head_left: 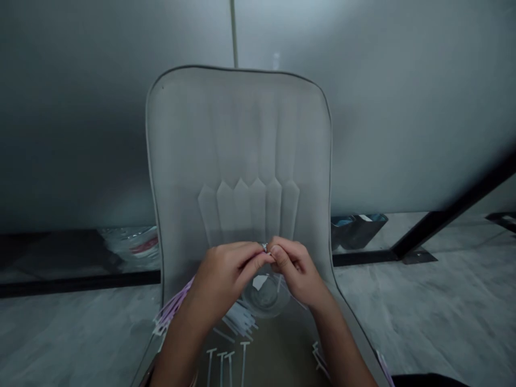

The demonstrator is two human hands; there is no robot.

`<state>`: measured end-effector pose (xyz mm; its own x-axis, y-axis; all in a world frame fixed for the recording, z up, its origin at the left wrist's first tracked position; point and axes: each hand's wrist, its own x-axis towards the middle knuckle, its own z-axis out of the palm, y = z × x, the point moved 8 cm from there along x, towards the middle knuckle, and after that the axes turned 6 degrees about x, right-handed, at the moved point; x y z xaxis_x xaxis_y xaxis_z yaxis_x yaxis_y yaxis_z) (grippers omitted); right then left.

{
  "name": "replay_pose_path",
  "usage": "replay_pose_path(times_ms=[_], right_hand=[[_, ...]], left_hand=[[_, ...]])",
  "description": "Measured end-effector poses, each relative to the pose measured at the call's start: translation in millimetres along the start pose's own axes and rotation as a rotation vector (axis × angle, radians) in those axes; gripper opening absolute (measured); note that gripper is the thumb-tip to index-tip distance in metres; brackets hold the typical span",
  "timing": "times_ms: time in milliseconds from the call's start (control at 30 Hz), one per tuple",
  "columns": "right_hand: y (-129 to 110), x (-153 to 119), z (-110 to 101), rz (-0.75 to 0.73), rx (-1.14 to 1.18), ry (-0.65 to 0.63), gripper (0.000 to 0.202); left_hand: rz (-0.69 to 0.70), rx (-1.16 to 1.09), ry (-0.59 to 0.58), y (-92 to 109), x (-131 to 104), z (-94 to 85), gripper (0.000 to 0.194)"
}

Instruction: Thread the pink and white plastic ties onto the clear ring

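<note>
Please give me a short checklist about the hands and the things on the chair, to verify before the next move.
1. Left hand and right hand meeting at the fingertips: ok.
2. Small piece at the fingertips fully visible: not ok, fingers cover most of it.
3. Clear bowl on the chair, whole rim visible: not ok, partly hidden by the hands.
4. Four T-ended sticks lying separate from the white bundle: ok.
5. Exact number of purple sticks: cannot tell, they overlap.
</note>
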<state>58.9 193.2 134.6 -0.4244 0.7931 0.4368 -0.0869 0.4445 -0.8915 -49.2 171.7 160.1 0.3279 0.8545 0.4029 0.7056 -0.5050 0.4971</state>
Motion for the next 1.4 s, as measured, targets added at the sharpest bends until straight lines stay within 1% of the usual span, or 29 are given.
replay_pose_path(times_ms=[267, 533, 667, 833, 933, 1033, 1167, 1300, 1400], right_hand=[[0.8, -0.3, -4.4, -0.004, 0.021, 0.066, 0.040], [0.7, 0.5, -8.0, -0.015, 0.005, 0.089, 0.039], [-1.5, 1.1, -9.0, -0.035, -0.032, 0.086, 0.039], [2.4, 1.5, -9.8, -0.034, -0.018, 0.097, 0.039], [9.4, 0.7, -9.5, -0.002, 0.061, 0.112, 0.040], [14.8, 0.6, -7.3, 0.023, 0.145, 0.112, 0.040], [19.9, 1.9, -5.0, 0.055, 0.247, 0.125, 0.040], [23.0, 3.0, -1.5, 0.067, 0.368, 0.136, 0.040], [26.5, 4.3, 1.2, 0.091, 0.462, 0.152, 0.040]], left_hand=[[0.020, 0.010, -0.012, 8.3, 0.6, 6.0, 0.027], [0.000, 0.099, -0.034, 13.8, 1.0, 11.3, 0.031], [-0.011, 0.085, -0.049, 18.3, 1.3, 12.1, 0.030], [-0.048, 0.057, -0.082, 16.3, 0.2, 15.3, 0.024], [-0.087, -0.014, -0.109, 10.7, -0.2, 19.3, 0.024], [-0.109, -0.120, -0.099, 5.0, 0.4, 22.4, 0.027], [-0.123, -0.271, -0.030, -2.6, 1.6, 25.9, 0.030], [-0.179, -0.460, 0.030, -12.2, 2.2, 33.1, 0.033], [-0.228, -0.623, 0.043, -15.3, 3.8, 38.1, 0.033]])
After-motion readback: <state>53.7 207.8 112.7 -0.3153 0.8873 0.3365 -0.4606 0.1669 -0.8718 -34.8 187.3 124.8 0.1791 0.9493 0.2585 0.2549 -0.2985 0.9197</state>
